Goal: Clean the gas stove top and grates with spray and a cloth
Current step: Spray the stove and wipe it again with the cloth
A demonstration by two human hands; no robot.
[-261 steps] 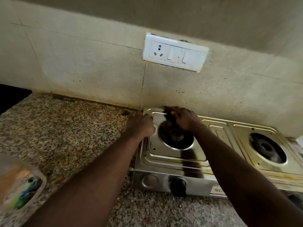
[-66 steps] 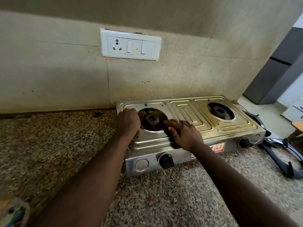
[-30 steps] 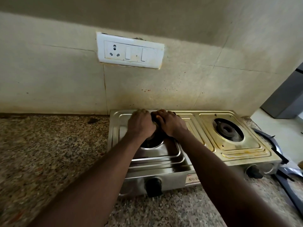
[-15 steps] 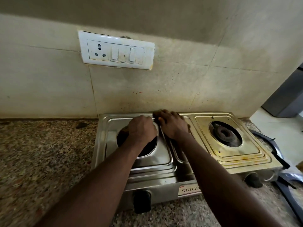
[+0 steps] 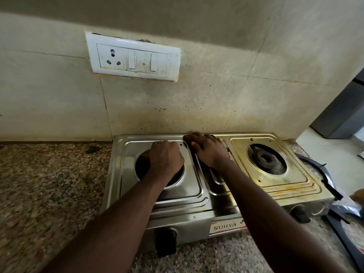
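A speckled brown granite worktop (image 5: 49,194) fills the near and left side. Behind it rises a beige tiled wall (image 5: 226,91), spotted with reddish splashes low down. High on the wall to the left sits a white plastic switchboard (image 5: 134,56) with one three-pin socket and two rocker switches, its face smudged. At the far right edge stands a grey cabinet-like panel (image 5: 342,115), partly cut off.

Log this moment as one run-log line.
left hand: fisted over left burner well | right hand: flat on stove centre panel | grates: off, right of stove | cloth: unseen
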